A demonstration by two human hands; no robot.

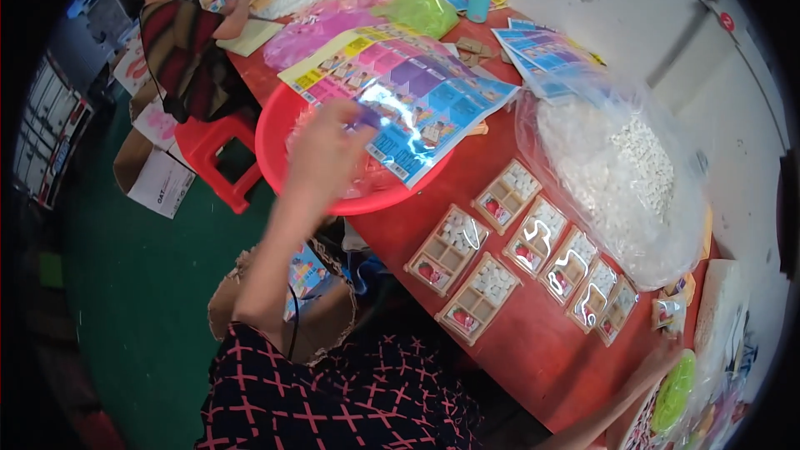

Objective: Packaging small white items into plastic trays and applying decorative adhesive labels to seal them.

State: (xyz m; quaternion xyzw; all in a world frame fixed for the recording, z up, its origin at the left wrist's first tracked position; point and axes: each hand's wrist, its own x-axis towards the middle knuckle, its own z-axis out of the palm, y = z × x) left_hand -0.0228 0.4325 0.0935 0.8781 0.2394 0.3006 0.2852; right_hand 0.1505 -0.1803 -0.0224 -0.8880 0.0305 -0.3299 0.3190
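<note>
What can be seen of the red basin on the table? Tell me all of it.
The red basin is round, shallow and looks like glossy plastic. It sits at the near-left edge of the red table, its rim jutting out over the green floor. Pale pink pieces fill it, largely hidden. A stack of colourful printed sheets lies across its top and right side. The person's left hand is above it, fingers at the sheets; the blur hides whether it touches the basin.

Open red table (533,342) strip below the 7 compartment trays (533,237). Big bag of white pieces (621,171) blocks the right; red basin (275,158) with printed sheets (417,92) blocks the left.
</note>
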